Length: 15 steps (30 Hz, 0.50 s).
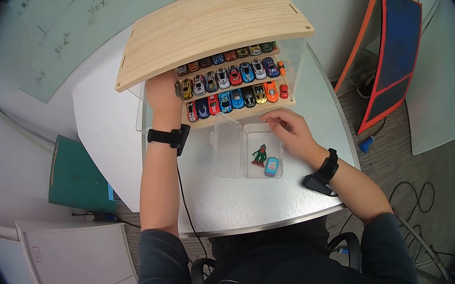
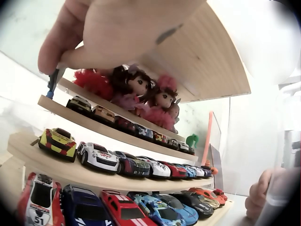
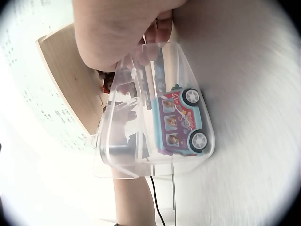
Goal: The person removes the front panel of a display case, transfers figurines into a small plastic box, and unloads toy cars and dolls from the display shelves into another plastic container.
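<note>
My left hand [image 2: 117,33] reaches under the wooden top of a display stand and pinches a small, slim grey thing [image 2: 55,81] with a blue lower end. That blue end is right at the left end of the upper car shelf [image 2: 45,103]; what it is, I cannot tell. By the right rim of a clear plastic box [image 1: 248,167] is my right hand [image 1: 293,134], its fingers loosely bent. Inside the box lie a green and reddish-brown figure [image 1: 260,154] and a light-blue toy van [image 1: 272,166]. The box's clear lid [image 1: 227,150] hangs open to the left.
Toy cars [image 1: 234,75] stand in rows on stepped shelves. Dolls [image 2: 137,87] in red and pink sit behind them, beneath the wooden top [image 1: 208,23]. Clear panels [image 1: 297,72] flank the stand on the metallic table [image 1: 246,207]. A black cable [image 1: 185,197] runs from the left wrist.
</note>
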### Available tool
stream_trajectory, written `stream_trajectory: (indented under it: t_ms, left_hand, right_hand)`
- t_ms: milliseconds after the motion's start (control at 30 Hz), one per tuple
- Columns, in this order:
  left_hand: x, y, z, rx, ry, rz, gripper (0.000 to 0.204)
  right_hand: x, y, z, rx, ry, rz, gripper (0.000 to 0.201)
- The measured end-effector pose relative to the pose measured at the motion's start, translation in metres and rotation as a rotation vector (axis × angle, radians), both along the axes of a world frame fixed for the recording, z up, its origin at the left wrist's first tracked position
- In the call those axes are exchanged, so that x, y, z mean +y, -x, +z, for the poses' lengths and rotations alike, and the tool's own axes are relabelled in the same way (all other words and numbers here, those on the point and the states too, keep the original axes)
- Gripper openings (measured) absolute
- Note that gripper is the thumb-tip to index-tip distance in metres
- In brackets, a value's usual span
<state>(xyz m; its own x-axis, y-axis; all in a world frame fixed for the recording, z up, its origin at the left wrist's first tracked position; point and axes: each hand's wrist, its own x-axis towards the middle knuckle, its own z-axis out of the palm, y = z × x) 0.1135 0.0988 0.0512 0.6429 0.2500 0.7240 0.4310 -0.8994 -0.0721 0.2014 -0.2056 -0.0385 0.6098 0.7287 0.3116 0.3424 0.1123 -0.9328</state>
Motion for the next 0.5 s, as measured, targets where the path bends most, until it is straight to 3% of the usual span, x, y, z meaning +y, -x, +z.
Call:
stream_trajectory:
  t_ms: [133, 200, 300, 367, 500]
  left_hand:
    - [-0.031, 0.016, 0.018, 0.113, 0.063, 0.107, 0.013]
    - [-0.059, 0.035, 0.032, -0.061, 0.213, 0.027, 0.010]
    - [-0.092, 0.074, 0.052, -0.079, 0.417, -0.152, 0.012]
    - [-0.104, 0.092, 0.058, -0.153, 0.865, -0.356, 0.015]
    - [-0.113, 0.103, 0.056, -0.077, 0.869, -0.537, 0.017]
  right_hand:
    - [0.001, -0.001, 0.000, -0.004, -0.010, 0.000, 0.022]
    - [0.001, -0.001, 0.000, -0.004, -0.009, -0.006, 0.021]
    - [0.001, -0.002, 0.001, 0.002, 0.004, -0.004, 0.020]
    - [0.000, -0.002, 0.000, 0.011, 0.018, 0.000, 0.020]
    - [0.002, -0.001, -0.003, 0.039, 0.016, 0.019, 0.018]
